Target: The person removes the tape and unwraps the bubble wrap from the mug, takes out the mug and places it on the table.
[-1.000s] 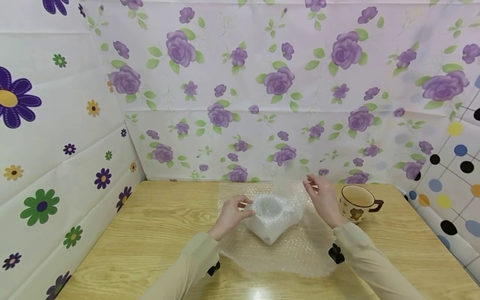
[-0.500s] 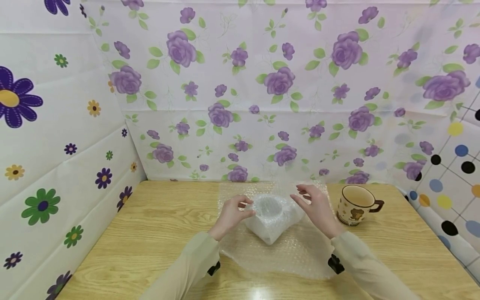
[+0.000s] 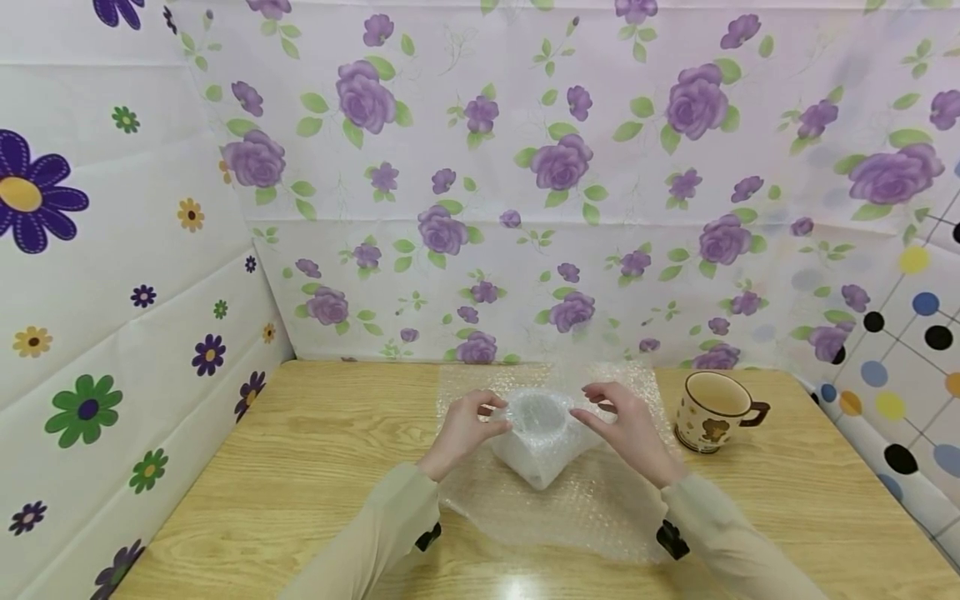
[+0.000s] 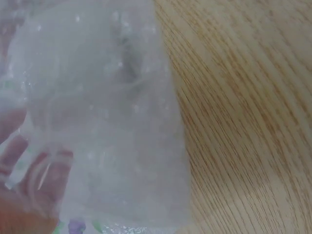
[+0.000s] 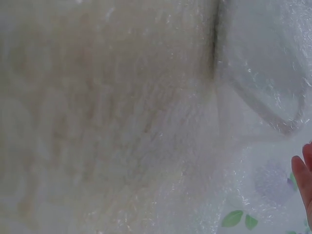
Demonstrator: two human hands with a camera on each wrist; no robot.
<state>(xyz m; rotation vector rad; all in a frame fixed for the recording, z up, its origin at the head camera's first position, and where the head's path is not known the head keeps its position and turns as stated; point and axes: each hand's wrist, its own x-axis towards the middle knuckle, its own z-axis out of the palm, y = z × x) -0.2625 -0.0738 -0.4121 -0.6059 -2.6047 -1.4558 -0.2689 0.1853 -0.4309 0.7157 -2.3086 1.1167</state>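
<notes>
Near the middle of the table stands a cup-like thing wrapped in bubble wrap, its round mouth facing up. My left hand pinches the wrap at the left of the rim, thumb and curled fingers against it. Through the cloudy film in the left wrist view, the fingers show blurred. On the other side, my right hand is close to the rim with thumb and fingers spread apart. Its fingertips appear at the right edge of the right wrist view. Whether they touch the wrap I cannot tell.
A loose bubble wrap sheet spreads under and around the wrapped thing. To the right of my right hand, a cream mug with a brown handle and bear print stands upright on the wooden table. Flowered cloth walls close off the back and sides.
My right hand has come down and leftward toward the wrapped rim. A raised part of the wrap has dropped back beside it. My left hand has stayed in place.
</notes>
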